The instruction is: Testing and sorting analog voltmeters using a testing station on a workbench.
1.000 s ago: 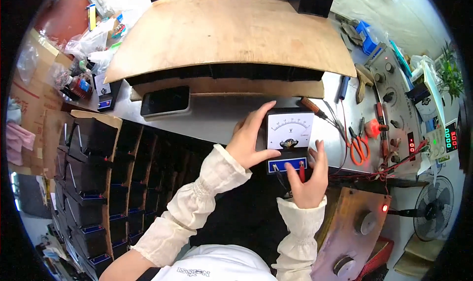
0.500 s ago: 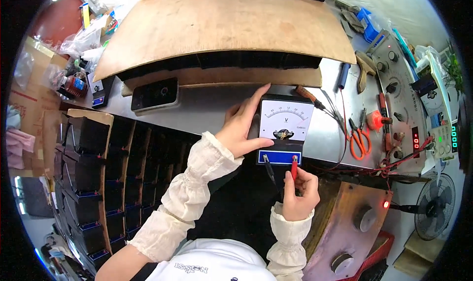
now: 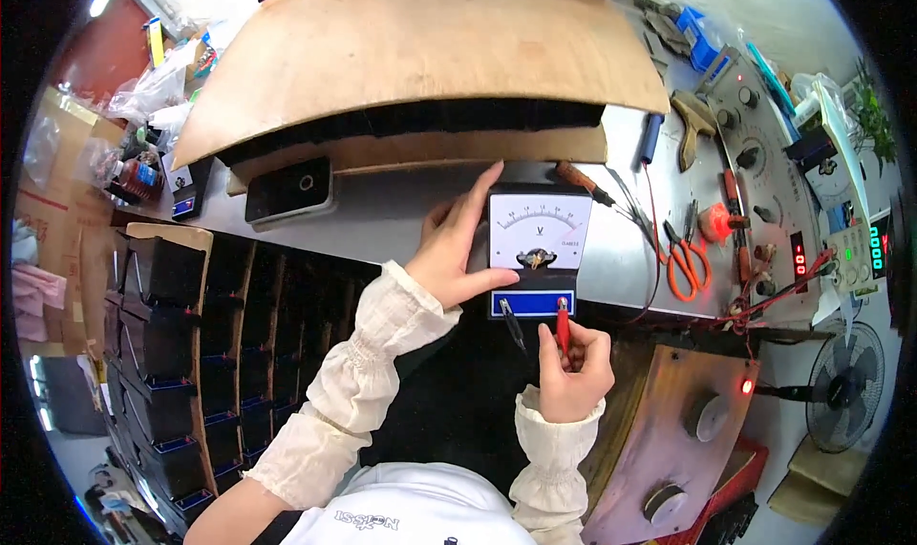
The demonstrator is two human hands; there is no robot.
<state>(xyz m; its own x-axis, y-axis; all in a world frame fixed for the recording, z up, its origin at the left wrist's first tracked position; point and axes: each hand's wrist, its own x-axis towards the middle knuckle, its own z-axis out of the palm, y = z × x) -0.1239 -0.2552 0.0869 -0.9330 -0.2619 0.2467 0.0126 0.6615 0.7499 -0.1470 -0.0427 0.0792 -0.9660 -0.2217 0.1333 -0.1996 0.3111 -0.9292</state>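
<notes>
A voltmeter (image 3: 540,225) with a white dial, black case and blue terminal strip (image 3: 511,304) lies on the metal bench near its front edge. My left hand (image 3: 454,258) holds its left side, the index finger stretched up along the case and the thumb on the lower left. A black alligator clip (image 3: 513,327) sits at the left terminal. At the right terminal is a red alligator clip (image 3: 563,323). My right hand (image 3: 578,373) is curled around the red clip's lower end, which lies between thumb and fingers. The fingertips' contact is partly hidden.
A curved wooden board (image 3: 420,48) covers black cases behind the voltmeter. A phone (image 3: 289,192) lies left. Right are a soldering iron (image 3: 583,182), orange-handled scissors (image 3: 686,266) and a control panel (image 3: 755,153). Black meters (image 3: 177,373) stand stacked at left; a fan (image 3: 842,387) stands lower right.
The view has shifted slightly, moving the scene left. My right thumb now lies left of the red clip, leaving more of its handle visible. My left hand keeps its place on the voltmeter.
</notes>
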